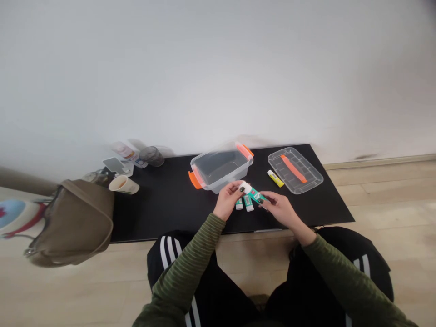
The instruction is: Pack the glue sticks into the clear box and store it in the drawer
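Between my two hands, above the black table, is a green and white glue stick [255, 194]. My left hand [230, 199] pinches its white cap end. At the other end, my right hand [277, 207] grips the green body. Just below it, two more glue sticks of the same colours, a left one [239, 204] and a right one [249, 204], lie side by side on the table, partly covered by the held one. Behind my left hand stands a clear plastic box [225, 181] with orange side latches and no lid on.
The clear lid [308, 170] with an orange handle lies at the right, beside a yellow stick [275, 178]. On the left of the black table [163, 206] are a paper cup [125, 185], a dark glass [152, 156], a bottle [127, 153], a phone-like slab [116, 165] and a brown bag [80, 218].
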Demonstrator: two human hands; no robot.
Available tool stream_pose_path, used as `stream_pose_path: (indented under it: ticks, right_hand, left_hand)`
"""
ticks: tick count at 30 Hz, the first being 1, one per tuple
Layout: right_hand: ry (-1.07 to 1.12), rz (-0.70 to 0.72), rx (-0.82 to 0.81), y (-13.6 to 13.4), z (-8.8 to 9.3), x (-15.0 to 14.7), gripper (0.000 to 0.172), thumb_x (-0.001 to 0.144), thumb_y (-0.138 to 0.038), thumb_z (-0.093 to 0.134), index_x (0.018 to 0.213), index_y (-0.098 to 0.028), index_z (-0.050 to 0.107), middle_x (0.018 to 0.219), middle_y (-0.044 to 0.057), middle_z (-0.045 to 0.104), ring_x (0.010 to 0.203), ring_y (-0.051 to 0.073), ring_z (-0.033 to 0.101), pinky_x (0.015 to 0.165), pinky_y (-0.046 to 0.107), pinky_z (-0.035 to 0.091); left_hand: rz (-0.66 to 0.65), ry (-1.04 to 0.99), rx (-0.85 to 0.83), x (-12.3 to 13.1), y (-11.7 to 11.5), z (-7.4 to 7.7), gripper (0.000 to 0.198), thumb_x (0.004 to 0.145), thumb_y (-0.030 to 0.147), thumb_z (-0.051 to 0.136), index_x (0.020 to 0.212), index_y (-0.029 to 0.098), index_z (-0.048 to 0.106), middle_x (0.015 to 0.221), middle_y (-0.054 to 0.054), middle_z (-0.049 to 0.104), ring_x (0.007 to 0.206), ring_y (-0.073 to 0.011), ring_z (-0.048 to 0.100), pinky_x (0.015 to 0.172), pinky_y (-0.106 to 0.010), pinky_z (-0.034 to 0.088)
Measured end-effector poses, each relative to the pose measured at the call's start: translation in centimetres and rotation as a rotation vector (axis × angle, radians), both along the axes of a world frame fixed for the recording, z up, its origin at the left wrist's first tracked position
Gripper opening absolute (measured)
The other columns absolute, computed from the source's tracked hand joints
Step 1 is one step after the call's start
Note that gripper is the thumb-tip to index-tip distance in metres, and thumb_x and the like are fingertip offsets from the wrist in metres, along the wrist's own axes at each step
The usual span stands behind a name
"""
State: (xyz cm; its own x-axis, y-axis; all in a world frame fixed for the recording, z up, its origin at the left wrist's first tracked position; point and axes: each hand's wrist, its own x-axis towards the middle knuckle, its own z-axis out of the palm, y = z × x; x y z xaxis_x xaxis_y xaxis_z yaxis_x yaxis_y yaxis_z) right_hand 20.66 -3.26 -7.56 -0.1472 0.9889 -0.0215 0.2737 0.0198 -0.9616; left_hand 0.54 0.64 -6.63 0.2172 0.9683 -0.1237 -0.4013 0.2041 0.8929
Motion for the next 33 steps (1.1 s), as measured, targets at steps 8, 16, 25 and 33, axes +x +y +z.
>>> stream_pose_path:
  ticks: [8, 16, 25, 33]
  right_hand:
    - [0.283, 0.062, -0.259, 0.2, 0.8, 0.0, 0.05, 0.076, -0.053, 0.07, 0.108, -0.014, 0.071, 0.079, 0.007, 0.074, 0.071, 0.02, 0.07, 0.052, 0.025, 0.046]
    - [0.273, 0.093, -0.261, 0.0, 0.3, 0.5, 0.051, 0.077, -0.054, 0.069, 0.11, -0.015, 0.07, 0.086, 0.007, 0.075, 0.073, 0.02, 0.071, 0.056, 0.026, 0.049]
    - [0.176, -0.208, -0.183, 1.1, -0.6, 2.4, 0.049, 0.078, -0.054, 0.065, 0.109, -0.016, 0.069, 0.09, 0.008, 0.075, 0.075, 0.021, 0.071, 0.056, 0.028, 0.05]
    - [-0.423, -0.311, 0.024, 1.9, -2.7, 3.6, 0.029, 0.085, -0.036, 0.059, 0.105, -0.02, 0.072, 0.096, 0.006, 0.075, 0.086, 0.021, 0.067, 0.078, 0.033, 0.05]
  left_hand:
    - [-0.047, 0.008, -0.019, 0.2, 0.0, -0.4, 0.04, 0.074, 0.041, 0.08, 0.104, 0.016, 0.069, 0.103, -0.01, 0.073, 0.097, -0.021, 0.068, 0.092, -0.035, 0.051]
    - [-0.061, 0.045, 0.013, 1.1, 0.3, -1.3, 0.042, 0.076, 0.044, 0.077, 0.108, 0.017, 0.069, 0.104, -0.01, 0.073, 0.098, -0.0222, 0.068, 0.096, -0.039, 0.049]
    - [-0.055, 0.634, 0.398, 2.5, 0.4, -2.7, 0.037, 0.081, 0.032, 0.07, 0.117, 0.026, 0.069, 0.114, -0.01, 0.071, 0.112, -0.0284, 0.061, 0.109, -0.05, 0.037]
    - [-0.249, 0.913, 0.75, 4.7, 0.3, -5.0, 0.024, 0.083, 0.018, 0.063, 0.103, 0.027, 0.072, 0.112, -0.009, 0.068, 0.108, -0.0248, 0.06, 0.115, -0.053, 0.025]
